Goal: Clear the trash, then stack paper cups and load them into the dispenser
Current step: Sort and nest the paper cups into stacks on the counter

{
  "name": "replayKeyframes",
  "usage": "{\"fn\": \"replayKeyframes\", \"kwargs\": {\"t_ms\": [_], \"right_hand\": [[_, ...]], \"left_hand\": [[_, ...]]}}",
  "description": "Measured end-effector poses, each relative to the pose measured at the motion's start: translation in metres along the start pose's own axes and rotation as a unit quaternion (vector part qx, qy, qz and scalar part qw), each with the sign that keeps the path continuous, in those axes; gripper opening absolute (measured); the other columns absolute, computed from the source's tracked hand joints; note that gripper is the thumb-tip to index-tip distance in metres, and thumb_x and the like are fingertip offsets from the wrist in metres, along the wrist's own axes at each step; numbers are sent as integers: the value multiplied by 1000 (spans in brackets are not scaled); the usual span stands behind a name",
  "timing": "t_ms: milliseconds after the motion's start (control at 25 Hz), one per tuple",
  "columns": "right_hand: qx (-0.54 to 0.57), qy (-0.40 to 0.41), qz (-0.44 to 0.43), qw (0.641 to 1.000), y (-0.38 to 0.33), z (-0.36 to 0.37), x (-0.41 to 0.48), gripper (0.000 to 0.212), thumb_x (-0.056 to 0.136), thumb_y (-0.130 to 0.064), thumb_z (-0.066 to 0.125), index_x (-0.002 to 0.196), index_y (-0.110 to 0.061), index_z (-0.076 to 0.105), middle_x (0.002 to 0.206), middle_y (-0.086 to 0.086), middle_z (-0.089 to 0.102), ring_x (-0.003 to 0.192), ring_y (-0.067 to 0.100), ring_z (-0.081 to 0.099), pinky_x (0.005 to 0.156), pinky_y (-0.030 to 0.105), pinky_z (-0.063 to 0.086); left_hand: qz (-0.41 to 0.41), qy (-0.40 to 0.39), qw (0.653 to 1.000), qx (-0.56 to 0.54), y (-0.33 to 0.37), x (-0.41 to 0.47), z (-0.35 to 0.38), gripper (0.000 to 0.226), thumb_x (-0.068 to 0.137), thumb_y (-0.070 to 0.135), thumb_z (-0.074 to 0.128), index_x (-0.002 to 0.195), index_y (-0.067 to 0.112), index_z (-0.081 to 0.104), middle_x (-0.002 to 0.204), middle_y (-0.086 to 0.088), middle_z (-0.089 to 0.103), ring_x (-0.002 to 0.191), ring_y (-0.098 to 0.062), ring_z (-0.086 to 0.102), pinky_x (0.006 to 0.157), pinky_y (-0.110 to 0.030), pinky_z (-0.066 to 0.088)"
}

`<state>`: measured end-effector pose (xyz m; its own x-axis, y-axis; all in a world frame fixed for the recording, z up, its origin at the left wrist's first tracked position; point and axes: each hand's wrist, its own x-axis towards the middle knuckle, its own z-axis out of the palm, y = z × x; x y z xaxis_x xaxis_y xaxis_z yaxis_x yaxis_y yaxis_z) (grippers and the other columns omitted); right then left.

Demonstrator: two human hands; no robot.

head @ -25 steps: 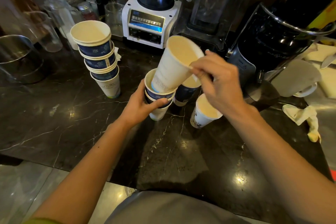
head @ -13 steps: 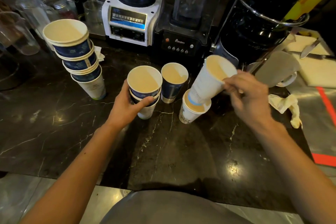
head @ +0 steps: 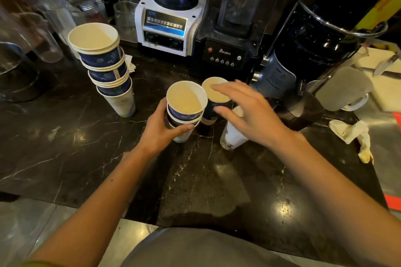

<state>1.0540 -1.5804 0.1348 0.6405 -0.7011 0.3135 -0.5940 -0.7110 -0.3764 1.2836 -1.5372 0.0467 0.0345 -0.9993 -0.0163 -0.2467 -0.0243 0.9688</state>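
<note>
On the dark marble counter (head: pixel 65 154), in front of a white blender (head: pixel 167 28) and a black blender (head: pixel 227 50), the paper cups stand in several groups. The left hand (head: pixel 160 130) reaches in from the lower left, forearm stretched diagonally across the counter edge, and wraps around a short stack of nested cups (head: pixel 185 108): the thumb presses the near side low down, the fingers curl around the far left side. The stack stands upright on the counter, its open mouth facing up.

The right hand (head: pixel 249 112) comes from the lower right, wrist bent slightly, palm down, fingers spread and loosely extended. It hovers over two things: a single dark-blue cup (head: pixel 213 102) just right of the held stack, rims nearly touching, and a white cup stack (head: pixel 233 136) tilted under the palm. The fingertips lie above the blue cup's rim; I cannot tell whether they touch it. The hand grips nothing and is open.

Well to the left, a taller stack of cups (head: pixel 108 67) leans a little and stands alone. A dark grinder (head: pixel 314 54) rises to the right, with a frosted pitcher (head: pixel 345 89) beside it and a crumpled wrapper (head: pixel 353 134) lying on the counter near the right edge.
</note>
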Motion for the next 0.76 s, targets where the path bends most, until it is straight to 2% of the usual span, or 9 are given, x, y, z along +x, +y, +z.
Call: {"fn": "replayKeyframes", "kwargs": {"t_ms": [80, 160, 200, 320, 400, 480, 560, 640, 760], "right_hand": [[-14, -53, -60, 997, -10, 16, 24, 39, 95, -29, 60, 132, -16, 57, 131, 3, 61, 126, 19, 51, 114, 38, 31], [-40, -64, -98, 992, -10, 30, 35, 25, 96, -26, 52, 111, -15, 69, 111, 3, 70, 108, 22, 62, 114, 43, 31], [-44, -47, -106, 992, -9, 32, 37, 27, 96, -25, 48, 102, -13, 71, 100, 2, 72, 98, 23, 66, 113, 45, 33], [-38, 57, -112, 991, -7, 20, 41, 17, 93, -13, 55, 95, -7, 71, 90, 7, 72, 87, 24, 66, 108, 45, 41], [-43, 160, -97, 981, -4, 0, 44, 13, 91, -7, 59, 95, -2, 71, 89, 12, 71, 86, 23, 64, 107, 37, 41], [-37, 276, -64, 958, 3, -24, 48, 13, 92, -4, 59, 95, 2, 71, 90, 15, 71, 87, 19, 63, 105, 33, 42], [-45, 353, -30, 934, 16, -42, 46, 14, 93, -3, 58, 95, 3, 71, 91, 15, 72, 90, 11, 60, 104, 34, 45], [-62, 371, -11, 927, 28, -49, 42, 15, 94, -5, 58, 95, 2, 71, 91, 15, 72, 90, 12, 61, 103, 37, 46], [-106, 339, -10, 935, 44, -39, 35, 15, 94, -5, 57, 95, 2, 71, 89, 17, 71, 85, 25, 65, 103, 39, 45]], "left_hand": [[5, -5, 1000, 3, -3, 1, 1, 93, 64, 38, 79, 143, 27, 31, 133, 18, 47, 129, -2, 45, 102, -20, 42], [1, 0, 1000, 5, -5, 1, -1, 88, 68, 34, 79, 141, 30, 31, 131, 22, 46, 127, 2, 44, 99, -15, 43], [-3, 4, 1000, 4, -6, 1, -3, 86, 70, 30, 79, 142, 29, 31, 131, 22, 46, 124, 4, 45, 96, -12, 44], [-9, 3, 1000, 5, -7, 1, -5, 84, 73, 24, 79, 142, 26, 32, 127, 25, 47, 115, 13, 48, 91, -7, 45], [-13, -1, 1000, 8, -7, 2, -3, 82, 75, 24, 78, 142, 28, 31, 126, 26, 47, 112, 17, 47, 85, -1, 42], [-16, 5, 1000, 16, -7, 2, -3, 82, 76, 25, 78, 143, 28, 30, 129, 24, 45, 115, 12, 46, 84, 0, 39], [-13, 9, 1000, 19, -8, 2, -2, 83, 77, 26, 77, 144, 27, 29, 135, 20, 42, 123, 5, 41, 89, -2, 35], [-15, 14, 1000, 18, -9, 3, -1, 84, 77, 27, 77, 145, 27, 28, 140, 16, 41, 127, 1, 37, 94, -8, 33], [-18, 13, 1000, 17, -9, 2, -1, 85, 76, 27, 78, 145, 28, 28, 138, 19, 41, 127, 2, 36, 97, -12, 33]]}}
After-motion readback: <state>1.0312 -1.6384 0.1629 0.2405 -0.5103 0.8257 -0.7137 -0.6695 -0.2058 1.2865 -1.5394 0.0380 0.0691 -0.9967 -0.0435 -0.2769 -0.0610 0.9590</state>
